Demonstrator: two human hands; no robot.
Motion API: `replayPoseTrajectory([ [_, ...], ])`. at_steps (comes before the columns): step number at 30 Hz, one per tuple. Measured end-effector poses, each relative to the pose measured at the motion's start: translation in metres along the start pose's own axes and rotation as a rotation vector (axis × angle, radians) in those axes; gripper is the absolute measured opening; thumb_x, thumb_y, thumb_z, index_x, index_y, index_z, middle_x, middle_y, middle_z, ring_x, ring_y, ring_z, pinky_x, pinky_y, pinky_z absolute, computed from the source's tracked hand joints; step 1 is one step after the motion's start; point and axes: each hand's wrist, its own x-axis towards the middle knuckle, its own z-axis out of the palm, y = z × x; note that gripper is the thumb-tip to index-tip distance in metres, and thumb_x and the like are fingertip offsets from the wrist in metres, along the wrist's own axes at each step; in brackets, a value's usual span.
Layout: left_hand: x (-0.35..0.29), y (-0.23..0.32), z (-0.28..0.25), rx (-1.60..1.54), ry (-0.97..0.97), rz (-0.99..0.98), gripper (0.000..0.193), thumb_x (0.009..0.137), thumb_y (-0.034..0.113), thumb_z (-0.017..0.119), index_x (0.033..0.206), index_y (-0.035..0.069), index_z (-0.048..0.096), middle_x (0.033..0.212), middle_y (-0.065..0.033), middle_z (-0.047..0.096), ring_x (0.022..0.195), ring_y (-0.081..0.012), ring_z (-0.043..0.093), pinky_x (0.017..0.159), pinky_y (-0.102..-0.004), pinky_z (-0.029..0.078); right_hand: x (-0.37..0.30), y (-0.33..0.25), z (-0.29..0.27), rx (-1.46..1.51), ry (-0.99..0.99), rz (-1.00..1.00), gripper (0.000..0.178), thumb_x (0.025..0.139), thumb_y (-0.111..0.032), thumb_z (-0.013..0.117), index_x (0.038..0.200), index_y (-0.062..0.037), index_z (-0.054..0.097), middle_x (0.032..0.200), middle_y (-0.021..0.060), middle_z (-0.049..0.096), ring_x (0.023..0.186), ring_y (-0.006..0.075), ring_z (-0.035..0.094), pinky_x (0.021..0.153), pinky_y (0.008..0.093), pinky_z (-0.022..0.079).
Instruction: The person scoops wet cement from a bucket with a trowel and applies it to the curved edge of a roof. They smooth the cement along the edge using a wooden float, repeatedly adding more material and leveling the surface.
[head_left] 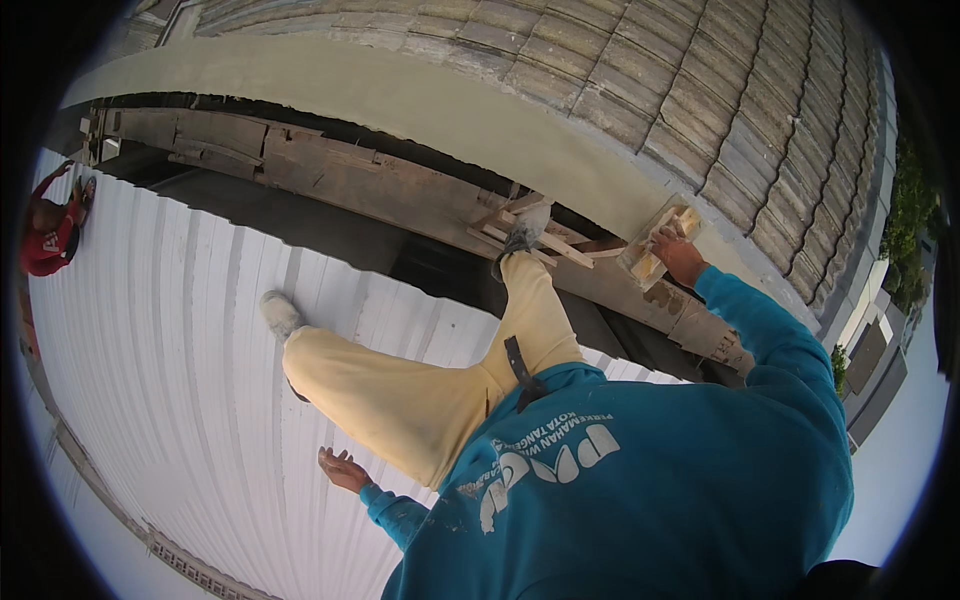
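Observation:
My right hand (680,257) grips a plastering float (687,218), a wooden-looking block smeared with pale mortar. The float rests on a strip of smooth grey-green plaster (420,92) that runs along the lower edge of the roof tiles. My fingers cover part of its handle. Down by my thigh, my left hand (343,469) hangs over the white corrugated roofing (220,400), its fingers loosely curled and apart, with nothing in it.
Weathered roof tiles (640,70) slope along the far side. Below the plaster lies a worn board (330,170) beside a dark gap, with wooden offcuts (565,247) by my foot. Another person in red (45,240) is at the far left.

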Motion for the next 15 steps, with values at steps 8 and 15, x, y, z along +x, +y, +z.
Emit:
replayPoseTrajectory([
  [8, 0.060, 0.035, -0.022, -0.083, 0.083, 0.023, 0.069, 0.096, 0.061, 0.040, 0.132, 0.003, 0.049, 0.125, -0.0188, 0.058, 0.087, -0.0329, 0.065, 0.069, -0.0410, 0.055, -0.108, 0.035, 0.214, 0.529, 0.389, 0.746, 0.070, 0.078, -0.026, 0.075, 0.141, -0.0119, 0.046, 0.141, 0.0181, 0.046, 0.134, 0.0360, 0.040, 0.115, 0.0493, 0.025],
  [15, 0.112, 0.173, 0.022, -0.193, 0.011, 0.433, 0.075, 0.093, 0.067, 0.040, 0.133, 0.004, 0.050, 0.123, -0.0190, 0.059, 0.089, -0.0337, 0.066, 0.070, -0.0431, 0.055, -0.054, 0.016, 0.226, 1.708, 1.116, 0.883, 0.061, 0.088, -0.032, 0.068, 0.137, -0.0015, 0.048, 0.117, 0.0149, 0.062, 0.109, 0.0261, 0.059, 0.092, 0.0401, 0.048],
])
